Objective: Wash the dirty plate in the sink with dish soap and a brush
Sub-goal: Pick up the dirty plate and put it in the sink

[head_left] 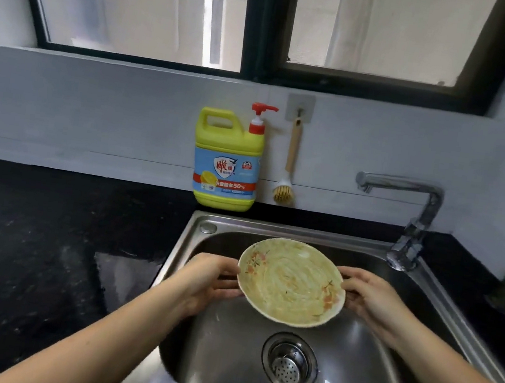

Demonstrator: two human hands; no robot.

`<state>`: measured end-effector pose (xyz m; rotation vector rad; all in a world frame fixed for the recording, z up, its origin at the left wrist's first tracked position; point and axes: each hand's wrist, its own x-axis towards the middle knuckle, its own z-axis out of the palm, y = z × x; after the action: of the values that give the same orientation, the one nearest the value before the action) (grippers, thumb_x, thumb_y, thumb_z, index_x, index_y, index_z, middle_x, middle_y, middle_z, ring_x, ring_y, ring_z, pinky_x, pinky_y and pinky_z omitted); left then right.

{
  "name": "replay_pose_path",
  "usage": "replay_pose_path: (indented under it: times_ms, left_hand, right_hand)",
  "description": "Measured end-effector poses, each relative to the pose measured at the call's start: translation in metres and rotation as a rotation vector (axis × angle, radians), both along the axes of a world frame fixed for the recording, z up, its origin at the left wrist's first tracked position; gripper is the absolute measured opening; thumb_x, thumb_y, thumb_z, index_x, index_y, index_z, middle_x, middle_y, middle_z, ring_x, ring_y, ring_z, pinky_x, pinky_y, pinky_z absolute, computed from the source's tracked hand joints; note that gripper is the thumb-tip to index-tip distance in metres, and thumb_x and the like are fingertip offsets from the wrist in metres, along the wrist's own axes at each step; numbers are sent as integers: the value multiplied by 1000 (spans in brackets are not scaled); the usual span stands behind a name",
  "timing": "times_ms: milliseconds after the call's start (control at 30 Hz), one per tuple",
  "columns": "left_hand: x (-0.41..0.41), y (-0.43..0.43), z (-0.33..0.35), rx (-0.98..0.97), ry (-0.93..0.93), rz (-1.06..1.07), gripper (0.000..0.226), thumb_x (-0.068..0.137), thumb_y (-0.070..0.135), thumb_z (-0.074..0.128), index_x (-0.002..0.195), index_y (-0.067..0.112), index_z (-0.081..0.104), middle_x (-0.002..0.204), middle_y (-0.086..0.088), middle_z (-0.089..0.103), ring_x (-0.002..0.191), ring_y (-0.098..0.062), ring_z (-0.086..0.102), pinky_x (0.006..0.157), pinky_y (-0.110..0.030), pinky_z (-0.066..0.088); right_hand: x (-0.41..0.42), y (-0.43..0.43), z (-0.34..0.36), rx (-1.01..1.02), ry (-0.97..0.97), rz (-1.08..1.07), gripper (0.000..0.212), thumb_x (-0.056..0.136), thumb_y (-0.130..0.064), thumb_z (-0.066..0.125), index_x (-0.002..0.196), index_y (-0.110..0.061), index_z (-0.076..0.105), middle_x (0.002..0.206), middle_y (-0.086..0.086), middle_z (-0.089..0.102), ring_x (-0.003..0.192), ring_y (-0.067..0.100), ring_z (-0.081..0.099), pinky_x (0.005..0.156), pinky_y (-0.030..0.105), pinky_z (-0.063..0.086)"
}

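A round plate [290, 283] with a floral rim and a yellowish smeared film hangs tilted above the steel sink [224, 348]. My left hand [207, 277] grips its left rim and my right hand [372, 298] grips its right rim. A yellow dish soap bottle [228, 159] with a red pump stands on the counter behind the sink. Beside it to the right, a brush [287, 170] with a wooden handle and yellow bristles hangs from a wall hook.
A chrome faucet [414, 219] rises at the sink's back right corner, its spout pointing left. The drain strainer [289, 361] sits in the basin below the plate. Black stone counter [45, 244] lies to the left, with a window above.
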<state>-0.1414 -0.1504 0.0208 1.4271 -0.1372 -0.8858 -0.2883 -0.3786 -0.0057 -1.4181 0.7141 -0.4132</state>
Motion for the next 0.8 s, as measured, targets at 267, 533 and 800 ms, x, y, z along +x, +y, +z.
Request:
replay_pose_path:
  times_ms: [267, 533, 800]
  left_hand:
    - [-21, -62, -35, 147, -1, -22, 22, 81, -7, 50, 101, -8, 60, 90, -19, 64, 71, -27, 67, 64, -37, 60]
    - [-36, -106, -61, 309, -19, -92, 32, 81, -1, 52, 112, -5, 56, 82, -16, 62, 69, -27, 63, 62, -35, 57]
    - [-67, -138, -82, 322, 48, -142, 19, 91, 2, 42, 77, 1, 54, 71, -12, 53, 62, -23, 52, 56, -30, 45]
  right_hand:
    - [-25, -34, -23, -123, 284, -51, 27, 84, 11, 53, 101, -6, 65, 76, 13, 67, 46, 7, 62, 39, 16, 45]
    - [-27, -57, -50, -177, 539, -80, 19, 81, 5, 52, 80, -3, 69, 66, 9, 61, 49, 15, 51, 44, 24, 39]
    - [-29, -64, -75, -101, 727, -62, 41, 83, -2, 56, 123, 2, 48, 92, 12, 55, 84, 23, 59, 67, 28, 54]
